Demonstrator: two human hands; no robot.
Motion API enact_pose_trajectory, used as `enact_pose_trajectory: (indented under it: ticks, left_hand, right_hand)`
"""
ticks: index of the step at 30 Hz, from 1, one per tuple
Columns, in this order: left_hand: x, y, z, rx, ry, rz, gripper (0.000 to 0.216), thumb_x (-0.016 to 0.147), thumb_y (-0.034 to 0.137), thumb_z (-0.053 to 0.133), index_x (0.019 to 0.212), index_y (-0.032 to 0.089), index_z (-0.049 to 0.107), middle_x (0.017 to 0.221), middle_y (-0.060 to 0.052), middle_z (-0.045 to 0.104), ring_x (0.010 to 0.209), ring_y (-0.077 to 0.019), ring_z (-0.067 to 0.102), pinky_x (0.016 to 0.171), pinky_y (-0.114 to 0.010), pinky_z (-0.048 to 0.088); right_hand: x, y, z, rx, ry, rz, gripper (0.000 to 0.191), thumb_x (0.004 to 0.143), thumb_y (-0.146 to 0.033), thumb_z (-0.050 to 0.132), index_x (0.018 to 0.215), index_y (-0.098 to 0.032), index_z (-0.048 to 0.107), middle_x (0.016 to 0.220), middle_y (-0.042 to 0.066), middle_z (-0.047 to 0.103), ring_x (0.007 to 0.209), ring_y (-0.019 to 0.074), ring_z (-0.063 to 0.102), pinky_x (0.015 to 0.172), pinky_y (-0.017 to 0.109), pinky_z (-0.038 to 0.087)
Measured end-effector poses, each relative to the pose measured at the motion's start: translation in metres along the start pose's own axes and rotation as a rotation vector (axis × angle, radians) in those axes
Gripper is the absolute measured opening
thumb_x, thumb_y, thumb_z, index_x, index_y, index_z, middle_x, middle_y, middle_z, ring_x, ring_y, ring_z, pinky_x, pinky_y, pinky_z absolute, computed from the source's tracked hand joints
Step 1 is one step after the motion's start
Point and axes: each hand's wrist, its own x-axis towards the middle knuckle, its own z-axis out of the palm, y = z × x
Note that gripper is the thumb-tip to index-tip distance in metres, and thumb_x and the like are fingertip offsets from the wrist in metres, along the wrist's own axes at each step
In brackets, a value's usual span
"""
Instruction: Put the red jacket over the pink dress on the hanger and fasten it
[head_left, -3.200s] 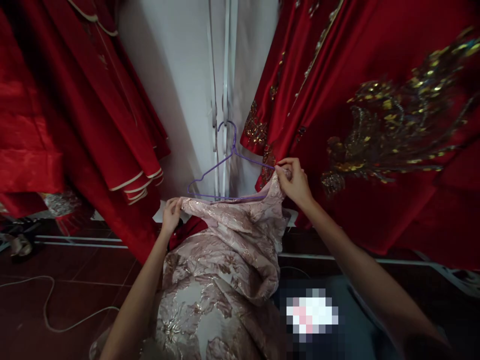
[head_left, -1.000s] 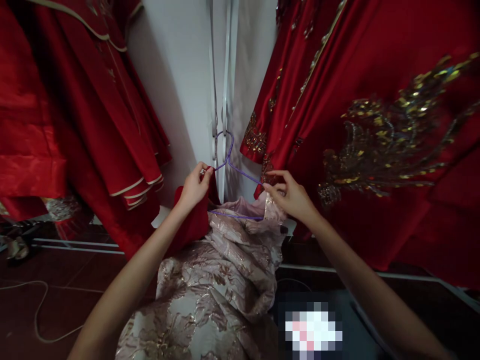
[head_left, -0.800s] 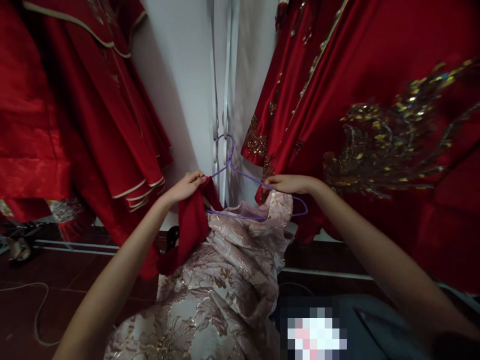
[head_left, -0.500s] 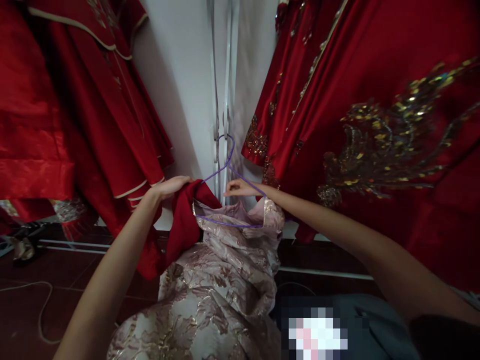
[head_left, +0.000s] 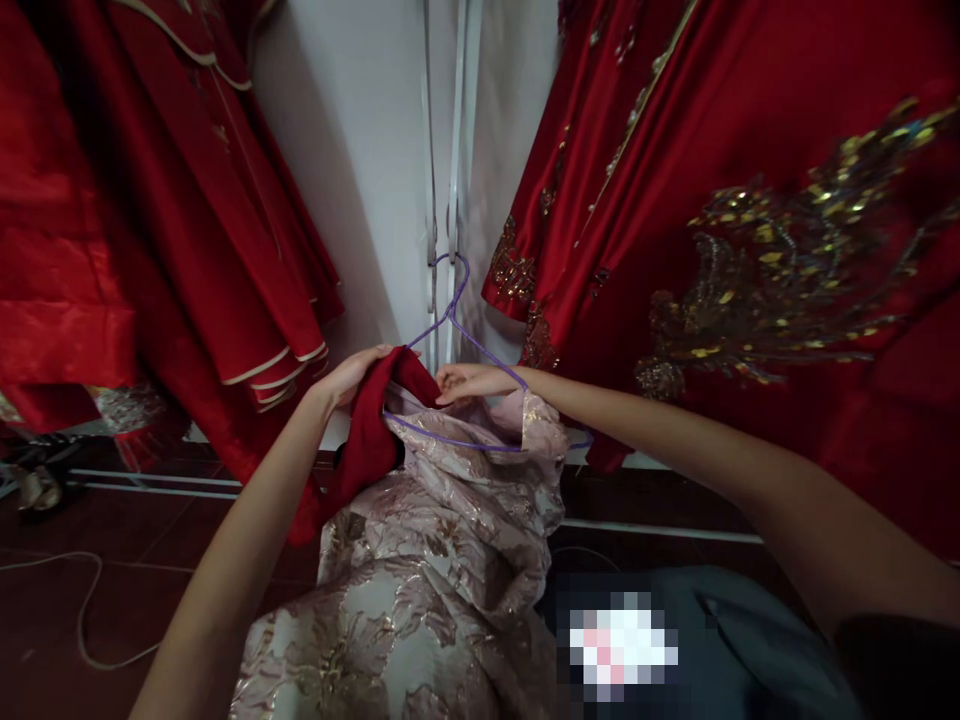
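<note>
Purple wire forms the hanger (head_left: 480, 352), whose hook lies against the white pole (head_left: 454, 150) in the corner of the wall. A pink brocade dress (head_left: 442, 540) is on the hanger at its neckline and falls in folds towards the camera. The left hand (head_left: 351, 374) is closed around the top of a red cloth (head_left: 367, 435), which sits at the hanger's left shoulder and hangs down beside the dress. The right hand (head_left: 471, 381) reaches in from the right just under the hanger's neck, its fingers stretched long, with the tips touching the red cloth; I cannot tell whether they pinch it. One hanger wire crosses above this hand. Red gowns (head_left: 150, 220) hang on the left, and a red gown with gold embroidery (head_left: 757, 260) hangs on the right. A pale cable (head_left: 82, 620) lies on the dark floor (head_left: 45, 520) at the lower left.
</note>
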Motion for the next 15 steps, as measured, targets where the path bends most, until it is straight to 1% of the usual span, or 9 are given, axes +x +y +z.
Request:
enact_pose_trajectory:
  ticks: [1,2,4,5,8,9,12,13,15]
  left_hand:
    - [0.0,0.0,0.0,-0.014,-0.004,-0.003,0.039,0.073,0.043,0.06,0.099,0.015,0.063,0.094,-0.004,0.069,0.082,-0.0184,0.062,0.076,-0.029,0.049]
    - [0.0,0.0,-0.001,-0.024,-0.009,-0.004,0.036,0.072,0.041,0.06,0.098,0.016,0.063,0.095,-0.004,0.068,0.082,-0.0178,0.062,0.076,-0.028,0.049]
    - [-0.001,0.0,-0.002,-0.02,-0.021,-0.005,0.033,0.072,0.039,0.061,0.096,0.016,0.063,0.095,-0.003,0.068,0.083,-0.0173,0.062,0.077,-0.027,0.049]
    - [-0.002,0.001,-0.002,-0.011,-0.026,-0.004,0.032,0.072,0.039,0.061,0.095,0.016,0.063,0.095,-0.003,0.068,0.082,-0.0174,0.062,0.077,-0.027,0.049]
    - [-0.007,0.004,-0.003,0.009,-0.031,0.006,0.031,0.072,0.04,0.06,0.093,0.016,0.062,0.092,-0.003,0.068,0.08,-0.0168,0.061,0.075,-0.027,0.048]
    - [-0.008,0.004,-0.003,0.011,-0.035,0.01,0.031,0.072,0.04,0.06,0.092,0.017,0.062,0.091,-0.002,0.067,0.079,-0.0162,0.061,0.074,-0.026,0.048]
    - [-0.011,0.006,-0.003,0.004,-0.057,0.007,0.028,0.072,0.039,0.06,0.09,0.017,0.061,0.086,-0.002,0.066,0.074,-0.0149,0.059,0.07,-0.025,0.047]
    - [-0.012,0.006,-0.002,0.0,-0.064,0.01,0.028,0.072,0.038,0.06,0.089,0.017,0.061,0.084,-0.002,0.065,0.072,-0.0145,0.059,0.068,-0.025,0.047]
    - [-0.013,0.008,-0.001,0.004,-0.086,0.029,0.026,0.073,0.038,0.059,0.087,0.016,0.06,0.079,-0.001,0.063,0.069,-0.0138,0.057,0.066,-0.024,0.047]
  right_hand:
    - [-0.002,-0.003,-0.003,-0.051,0.033,-0.038,0.029,0.066,-0.036,0.071,0.086,-0.017,0.059,0.082,-0.001,0.06,0.075,0.011,0.056,0.069,0.023,0.045]
    - [-0.004,-0.007,-0.006,-0.103,0.028,-0.071,0.029,0.067,-0.036,0.071,0.088,-0.018,0.062,0.092,0.001,0.061,0.086,0.0129,0.057,0.078,0.025,0.044]
    - [-0.008,-0.012,-0.01,-0.172,-0.031,-0.111,0.03,0.069,-0.036,0.069,0.095,-0.02,0.065,0.11,0.003,0.059,0.105,0.0161,0.053,0.092,0.027,0.038]
    - [-0.009,-0.014,-0.011,-0.18,-0.036,-0.112,0.032,0.071,-0.037,0.067,0.099,-0.021,0.066,0.115,0.003,0.058,0.109,0.0169,0.051,0.095,0.028,0.037]
    - [-0.01,-0.017,-0.008,-0.14,0.056,-0.107,0.034,0.075,-0.038,0.063,0.103,-0.02,0.065,0.114,0.005,0.059,0.108,0.0176,0.052,0.095,0.031,0.037]
    - [-0.009,-0.018,-0.006,-0.117,0.057,-0.098,0.033,0.075,-0.037,0.063,0.103,-0.02,0.065,0.114,0.005,0.059,0.109,0.0175,0.052,0.095,0.03,0.037]
    - [-0.008,-0.016,0.002,-0.025,-0.069,0.011,0.032,0.071,-0.036,0.066,0.1,-0.02,0.065,0.111,0.004,0.061,0.106,0.0164,0.053,0.091,0.028,0.04]
    - [-0.007,-0.015,0.005,0.008,-0.082,0.061,0.031,0.07,-0.036,0.067,0.097,-0.019,0.065,0.106,0.003,0.062,0.101,0.0158,0.056,0.087,0.027,0.042]
    - [-0.005,-0.011,0.012,0.054,-0.036,0.137,0.027,0.067,-0.035,0.068,0.088,-0.018,0.062,0.092,0.002,0.064,0.087,0.0147,0.059,0.077,0.025,0.045]
